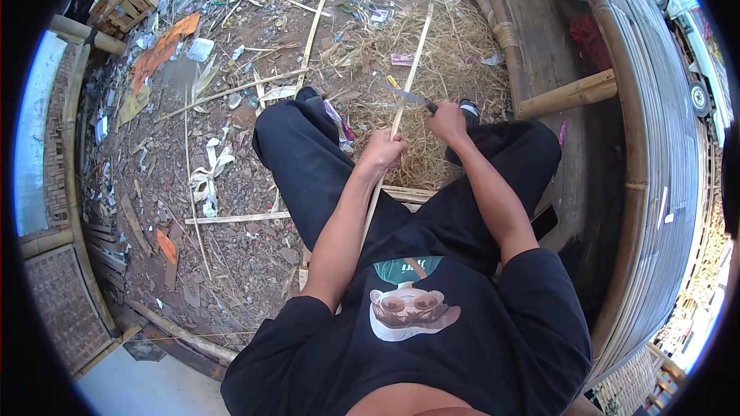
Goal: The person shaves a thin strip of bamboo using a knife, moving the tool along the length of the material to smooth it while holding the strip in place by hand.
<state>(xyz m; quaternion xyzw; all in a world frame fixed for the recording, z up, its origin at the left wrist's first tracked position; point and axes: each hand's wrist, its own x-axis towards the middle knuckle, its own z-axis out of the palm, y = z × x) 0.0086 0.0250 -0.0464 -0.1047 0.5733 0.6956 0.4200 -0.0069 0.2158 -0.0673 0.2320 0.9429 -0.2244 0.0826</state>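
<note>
A long, pale bamboo strip (414,61) runs from beside my body out between my knees, its far end over the straw-strewn ground. My left hand (382,149) is closed around it at about knee level. In my right hand (448,124) is a knife (416,97) with a dark handle, gripped in closed fingers. Its blade points left and lies across the strip, a little beyond my left hand; whether it cuts into the strip I cannot tell. Shavings (420,158) lie on the ground below my hands.
Other bamboo strips (239,218) lie on the littered ground to the left. A bamboo bench (570,96) stands close on my right, with a dark phone (544,221) beside my thigh. At the far left are a wooden crate (127,11) and a woven panel (68,300).
</note>
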